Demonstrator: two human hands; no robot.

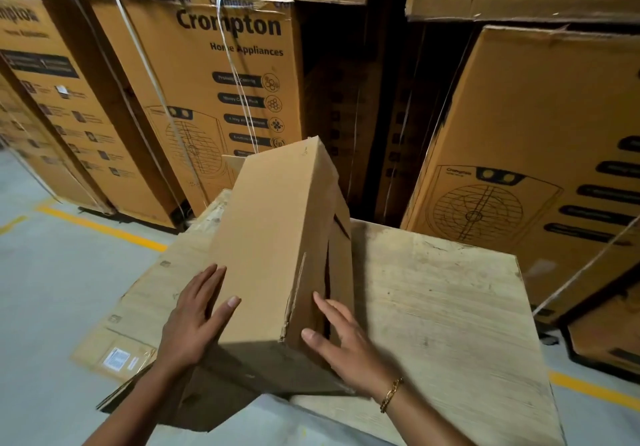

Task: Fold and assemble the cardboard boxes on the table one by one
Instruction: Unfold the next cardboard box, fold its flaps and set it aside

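- Cardboard box [273,237] on the worktop [443,307], front edge; long axis leans up and away from the person.
- Left hand [194,321] and right hand [343,341] lie flat against opposite sides, fingers straight, clasping nothing.
- Box sits between them, equally near.

The folded box [273,237] hides the bench's [433,307] middle. The white label [116,359] on the flat cardboard [138,310] is too small to read.

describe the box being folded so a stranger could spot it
Start at the pale wooden table in front of the printed Crompton cartons. Between the left hand and right hand sits a long cardboard box. Unlike its neighbours, it is plain, unprinted and unstrapped.
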